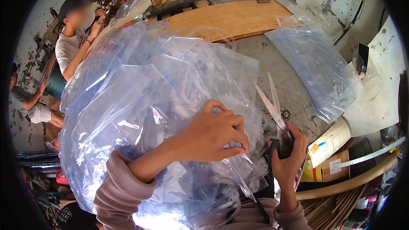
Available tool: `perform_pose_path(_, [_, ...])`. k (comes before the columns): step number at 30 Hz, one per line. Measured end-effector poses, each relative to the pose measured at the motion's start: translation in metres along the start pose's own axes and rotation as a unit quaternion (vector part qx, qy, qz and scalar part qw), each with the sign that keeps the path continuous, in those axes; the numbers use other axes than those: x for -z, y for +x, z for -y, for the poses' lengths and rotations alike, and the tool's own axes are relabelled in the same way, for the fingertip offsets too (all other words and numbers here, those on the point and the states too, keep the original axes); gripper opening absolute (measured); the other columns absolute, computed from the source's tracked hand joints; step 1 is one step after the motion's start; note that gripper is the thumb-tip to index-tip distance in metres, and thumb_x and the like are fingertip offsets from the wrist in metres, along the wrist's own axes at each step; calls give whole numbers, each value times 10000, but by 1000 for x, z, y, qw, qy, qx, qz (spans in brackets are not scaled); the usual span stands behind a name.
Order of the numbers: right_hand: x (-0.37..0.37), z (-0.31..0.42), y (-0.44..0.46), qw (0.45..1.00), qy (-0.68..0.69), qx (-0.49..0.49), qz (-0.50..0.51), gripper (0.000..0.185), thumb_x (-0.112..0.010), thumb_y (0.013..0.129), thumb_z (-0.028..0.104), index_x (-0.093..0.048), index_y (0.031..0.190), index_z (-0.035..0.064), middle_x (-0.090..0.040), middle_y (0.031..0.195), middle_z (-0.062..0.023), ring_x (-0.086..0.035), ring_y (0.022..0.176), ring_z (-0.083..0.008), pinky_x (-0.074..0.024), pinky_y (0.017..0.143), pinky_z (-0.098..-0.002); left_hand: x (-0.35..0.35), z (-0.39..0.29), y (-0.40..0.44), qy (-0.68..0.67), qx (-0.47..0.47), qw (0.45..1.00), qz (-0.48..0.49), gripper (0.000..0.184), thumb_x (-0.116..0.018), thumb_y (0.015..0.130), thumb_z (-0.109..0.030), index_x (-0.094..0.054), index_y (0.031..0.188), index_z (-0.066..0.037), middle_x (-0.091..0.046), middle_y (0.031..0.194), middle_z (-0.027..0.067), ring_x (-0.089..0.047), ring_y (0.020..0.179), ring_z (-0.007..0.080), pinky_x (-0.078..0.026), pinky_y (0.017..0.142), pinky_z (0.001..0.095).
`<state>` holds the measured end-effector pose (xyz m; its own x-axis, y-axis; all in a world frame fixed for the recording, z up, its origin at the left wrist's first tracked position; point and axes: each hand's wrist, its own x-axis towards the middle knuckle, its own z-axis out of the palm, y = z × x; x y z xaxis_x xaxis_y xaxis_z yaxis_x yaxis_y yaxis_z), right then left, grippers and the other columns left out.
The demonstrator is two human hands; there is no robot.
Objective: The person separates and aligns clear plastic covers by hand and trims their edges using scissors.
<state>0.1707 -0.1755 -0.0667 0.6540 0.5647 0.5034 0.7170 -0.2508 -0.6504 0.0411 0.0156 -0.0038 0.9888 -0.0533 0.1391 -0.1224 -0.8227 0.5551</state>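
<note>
A large heap of clear plastic sheeting (128, 87) spreads across the table under and left of my hands. My left hand (213, 134) reaches over the heap with its fingers curled into a pinch. Out of that pinch a clear plastic strip (241, 176) runs down towards my lap. My right hand (292, 155) grips scissors (276, 110) by their black handles. The blades are parted and point up and away from me, just right of the heap.
A flat stack of clear plastic (313, 68) lies on the right of the worn table (251, 47). Behind is a wooden board (226, 17). A phone (362, 57) stands at right, above a cardboard box (332, 169). Two people (74, 38) (30, 98) sit at left.
</note>
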Motion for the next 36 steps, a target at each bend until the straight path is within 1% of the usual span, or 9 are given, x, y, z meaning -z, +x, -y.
perform_pose_path(8, [-1, -3, 0, 1000, -13, 8, 0, 537, -671, 617, 26, -531, 1135, 1, -498, 915, -135, -459, 841, -301, -407, 720, -363, 2, 2, 1, -14, -31, 999, -4, 66, -644, 838, -247, -693, 857, -287, -491, 807, -70, -511, 827, 104, -255, 885, 397])
perform_pose_path(19, [-1, -4, 0, 1000, -10, 13, -1, 544, -673, 616, 26, -535, 1142, 14, -500, 917, -134, -462, 837, -295, -411, 715, -357, 0, 0, 2, -26, -25, 999, -7, 133, -681, 785, -144, -685, 817, -273, -418, 732, -56, -480, 762, 113, -261, 858, 378])
perform_pose_path(27, [16, -2, -6, 999, 29, 11, 14, 556, -728, 601, 47, -534, 1121, 19, -517, 904, -113, -491, 816, -258, -418, 713, -327, -2, 5, 2, -56, -6, 998, -9, 90, -696, 781, -184, -698, 852, -239, -443, 735, -56, -493, 781, 115, -258, 864, 375])
perform_pose_path(29, [36, 4, -19, 985, 90, -112, 98, 593, -790, 617, 161, -498, 1119, 39, -507, 894, -24, -479, 804, -119, -419, 675, -249, -1, 5, 2, -58, -5, 998, -7, 86, -700, 780, -195, -699, 858, -233, -455, 741, -56, -497, 787, 115, -257, 868, 373])
perform_pose_path(30, [42, 3, -25, 976, 124, -142, 112, 643, -834, 582, 252, -480, 1086, 66, -468, 826, 14, -447, 774, -87, -369, 660, -223, -1, 5, 2, -48, -6, 999, -1, 83, -700, 782, -205, -697, 860, -233, -471, 753, -58, -500, 795, 114, -255, 871, 374])
perform_pose_path(31, [47, 3, -30, 976, 122, -143, 113, 643, -834, 582, 252, -480, 1086, 66, -468, 826, 14, -447, 774, -87, -369, 660, -223, -1, 4, 3, -39, -8, 999, 4, 82, -700, 784, -215, -695, 863, -234, -487, 765, -60, -503, 802, 112, -254, 875, 375])
perform_pose_path(33, [56, 2, -41, 945, 224, -179, 156, 565, -831, 607, 202, -505, 1035, 32, -505, 802, -28, -469, 687, -132, -400, 654, -254, -1, 2, 3, -33, -13, 999, 2, 76, -698, 787, -223, -692, 861, -239, -496, 774, -65, -504, 804, 110, -254, 873, 379])
perform_pose_path(35, [65, -4, -49, 932, 231, -196, 197, 581, -844, 613, 234, -510, 1044, 35, -501, 765, -9, -490, 687, -110, -407, 652, -235, -1, 0, 3, -24, -17, 1000, -1, 71, -695, 790, -231, -688, 860, -244, -506, 783, -71, -504, 805, 107, -254, 871, 383])
perform_pose_path(36, [68, -2, -51, 905, 257, -239, 241, 586, -848, 615, 237, -511, 1049, 34, -509, 755, -7, -504, 686, -103, -413, 653, -229, 0, -1, 4, -18, -16, 1000, 1, 60, -691, 795, -239, -683, 855, -248, -507, 781, -74, -504, 805, 104, -254, 869, 386])
